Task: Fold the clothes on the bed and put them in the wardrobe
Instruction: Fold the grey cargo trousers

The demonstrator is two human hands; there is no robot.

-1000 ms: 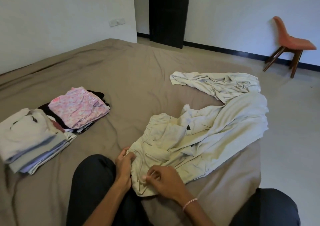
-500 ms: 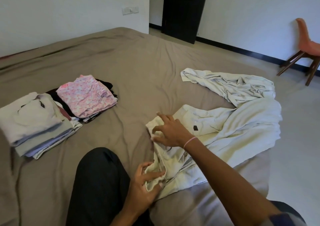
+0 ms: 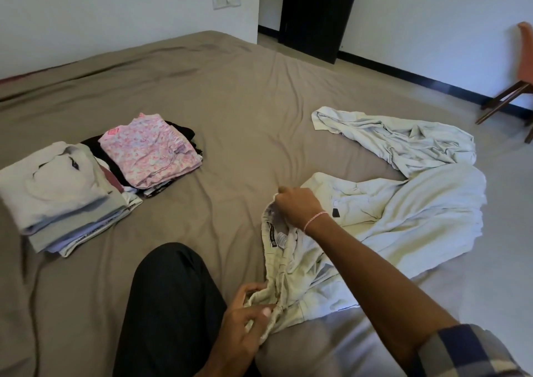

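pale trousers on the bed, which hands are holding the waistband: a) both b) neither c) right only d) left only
a: on the pale trousers, the left hand pinches the near end of the waistband and the right hand grips the far end.

Pale trousers [image 3: 409, 212], unfolded & crumpled, lie centre-right of frame on the bed [image 3: 230, 102], legs curving twd upper right. Waistband, inside label showing, runs from right hand [image 3: 297, 206] at centre down to left hand [image 3: 248, 316] at bottom centre, both gripping it. At left, 2 folded stacks: pink floral pile [image 3: 150, 151] over black items, w/ grey-white pile [image 3: 57, 192] touching it at lower left.
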